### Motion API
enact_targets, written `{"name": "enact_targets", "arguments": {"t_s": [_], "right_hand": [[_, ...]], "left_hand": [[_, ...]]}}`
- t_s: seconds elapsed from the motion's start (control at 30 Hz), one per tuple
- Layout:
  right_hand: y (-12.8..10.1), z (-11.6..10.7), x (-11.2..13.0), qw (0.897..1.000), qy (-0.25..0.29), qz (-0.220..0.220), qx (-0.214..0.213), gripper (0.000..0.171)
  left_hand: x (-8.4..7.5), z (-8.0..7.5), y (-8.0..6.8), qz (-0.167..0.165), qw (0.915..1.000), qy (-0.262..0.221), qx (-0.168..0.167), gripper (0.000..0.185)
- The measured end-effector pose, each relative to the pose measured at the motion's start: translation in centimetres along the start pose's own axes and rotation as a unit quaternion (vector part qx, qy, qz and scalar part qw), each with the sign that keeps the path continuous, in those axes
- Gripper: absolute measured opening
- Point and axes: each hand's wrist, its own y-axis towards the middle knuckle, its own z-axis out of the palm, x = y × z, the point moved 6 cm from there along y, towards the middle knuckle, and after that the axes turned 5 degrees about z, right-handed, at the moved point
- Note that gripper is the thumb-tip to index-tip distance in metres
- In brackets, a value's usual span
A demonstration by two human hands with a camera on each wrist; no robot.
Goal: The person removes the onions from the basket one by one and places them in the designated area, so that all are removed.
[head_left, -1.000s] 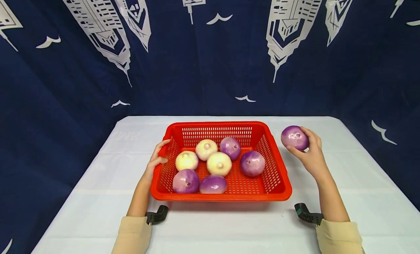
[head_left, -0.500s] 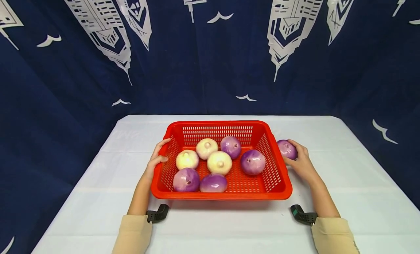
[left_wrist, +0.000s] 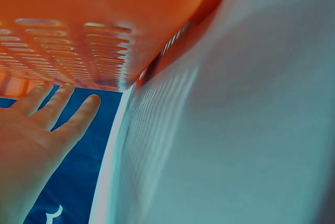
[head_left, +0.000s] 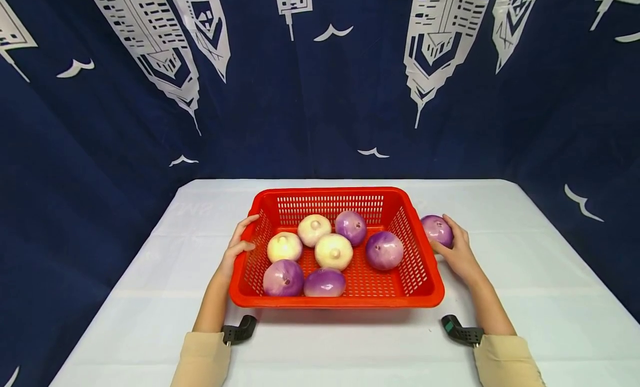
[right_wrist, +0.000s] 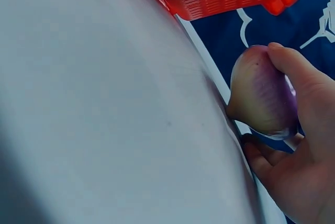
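Two fingers of my left hand (head_left: 233,252) lie over the left rim of a red plastic basket (head_left: 340,302); in the left wrist view the others stretch along the outside of its wall. My right hand (head_left: 459,254) holds a purple onion (head_left: 436,229) between thumb and fingers, close beside the basket's right wall. From the right wrist camera, this onion (right_wrist: 259,96) is low by the table, its pale pointed end toward the cloth. Inside the basket are several purple onions (head_left: 384,250) and three cream-white onions (head_left: 334,251).
A white cloth covers the table (head_left: 350,353). Behind it hangs a dark blue curtain (head_left: 320,109) with white building and bird prints. Each wrist wears a black camera mount (head_left: 461,330).
Over the last second my right hand has brought the purple onion left and lower, next to the basket. In the last half second it has barely moved. My left hand stays on the rim.
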Motion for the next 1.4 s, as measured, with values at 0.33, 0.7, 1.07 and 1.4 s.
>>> {"name": "enact_targets", "arguments": {"t_s": [0.33,0.7,1.07,1.4], "right_hand": [[-0.1,-0.3,-0.6,0.999,0.017,0.040,-0.024,0.082],[-0.2,-0.9,0.0,0.998,-0.011,0.025,-0.058,0.078],[-1.1,-2.4,3.0,0.993,-0.018,-0.014,-0.114,0.077],[-2.1,-2.4,6.1,0.989,0.001,-0.053,-0.141,0.085]], "left_hand": [[0.0,0.0,0.0,0.005,1.0000,-0.001,0.003,0.062],[-0.1,0.0,0.1,0.007,1.0000,0.002,0.005,0.063],[-0.1,0.2,-0.3,0.001,1.0000,-0.005,0.000,0.063],[-0.3,0.4,-0.3,-0.017,0.9998,-0.005,0.000,0.065]]}}
